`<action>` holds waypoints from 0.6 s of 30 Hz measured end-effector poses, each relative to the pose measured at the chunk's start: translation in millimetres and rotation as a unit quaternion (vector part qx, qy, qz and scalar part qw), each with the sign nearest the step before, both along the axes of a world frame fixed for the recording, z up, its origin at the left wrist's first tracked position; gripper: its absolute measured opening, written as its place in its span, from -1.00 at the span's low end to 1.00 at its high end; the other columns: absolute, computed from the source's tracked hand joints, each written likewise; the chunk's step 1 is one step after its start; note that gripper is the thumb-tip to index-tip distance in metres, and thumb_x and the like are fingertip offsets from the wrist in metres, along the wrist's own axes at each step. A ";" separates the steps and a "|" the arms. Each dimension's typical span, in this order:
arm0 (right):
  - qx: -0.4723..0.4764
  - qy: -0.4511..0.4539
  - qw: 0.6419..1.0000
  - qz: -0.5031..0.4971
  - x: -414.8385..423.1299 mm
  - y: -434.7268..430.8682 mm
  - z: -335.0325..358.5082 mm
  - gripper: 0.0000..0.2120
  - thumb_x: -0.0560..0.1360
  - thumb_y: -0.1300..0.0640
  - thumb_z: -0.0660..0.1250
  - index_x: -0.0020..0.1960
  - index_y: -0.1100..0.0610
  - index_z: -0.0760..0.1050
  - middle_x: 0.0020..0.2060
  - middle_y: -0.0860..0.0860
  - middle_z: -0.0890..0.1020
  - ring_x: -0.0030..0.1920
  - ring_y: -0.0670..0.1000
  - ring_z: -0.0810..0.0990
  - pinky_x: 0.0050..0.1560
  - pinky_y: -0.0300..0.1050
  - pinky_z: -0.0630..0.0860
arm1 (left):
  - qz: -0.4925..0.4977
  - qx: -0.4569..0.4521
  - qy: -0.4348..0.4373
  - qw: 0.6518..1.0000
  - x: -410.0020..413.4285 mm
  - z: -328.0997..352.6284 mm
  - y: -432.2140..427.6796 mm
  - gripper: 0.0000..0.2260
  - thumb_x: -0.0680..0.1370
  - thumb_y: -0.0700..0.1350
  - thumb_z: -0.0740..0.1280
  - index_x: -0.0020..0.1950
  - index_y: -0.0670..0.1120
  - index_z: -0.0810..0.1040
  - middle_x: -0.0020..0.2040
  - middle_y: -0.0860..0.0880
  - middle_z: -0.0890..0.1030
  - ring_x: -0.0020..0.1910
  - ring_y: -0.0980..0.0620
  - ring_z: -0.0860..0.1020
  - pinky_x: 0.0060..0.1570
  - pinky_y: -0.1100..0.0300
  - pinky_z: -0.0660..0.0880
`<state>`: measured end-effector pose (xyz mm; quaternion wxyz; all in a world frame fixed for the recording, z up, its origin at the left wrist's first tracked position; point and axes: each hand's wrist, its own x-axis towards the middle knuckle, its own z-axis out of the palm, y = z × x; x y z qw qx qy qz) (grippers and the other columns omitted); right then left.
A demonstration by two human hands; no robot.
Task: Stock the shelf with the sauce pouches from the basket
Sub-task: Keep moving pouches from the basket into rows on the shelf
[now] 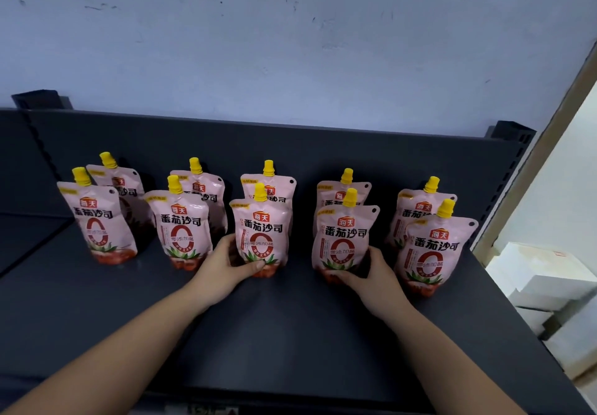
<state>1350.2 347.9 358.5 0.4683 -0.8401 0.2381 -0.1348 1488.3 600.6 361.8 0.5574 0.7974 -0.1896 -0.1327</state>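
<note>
Rows of sauce pouches (97, 224) stand upright on the dark shelf (290, 334) in front of me: ten in all, set as five pairs across, one pouch just behind another in each pair. Every yellow cap (173, 184) points up and the pink labels face me.

My left hand (223, 262) grips the middle front pouch (260, 237) low down, thumb across the bottom of its label, fingers wrapped round its left side. My right hand (371, 272) holds the fourth front pouch (344, 240) the same way near its base, thumb along the lower front edge and fingers curled round its right side. Both pouches rest on the shelf, each close in front of its partner.

Behind the shelf rises a pale, scuffed wall (290, 43). Off to my right, past the shelf end, lie some white boxes (533, 285).
</note>
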 end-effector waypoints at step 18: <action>-0.477 0.122 0.855 0.163 7.0 199.0 64.4 -0.39 0.52 -0.03 0.36 0.46 0.13 0.22 0.40 0.12 0.32 0.39 0.17 0.33 0.37 0.05 0.36 | 0.017 0.511 -0.342 0.789 -40.6 49.8 195.7 -0.37 0.49 0.16 0.35 0.48 0.03 0.21 0.32 0.00 0.44 0.24 -0.07 0.51 0.07 0.05 0.49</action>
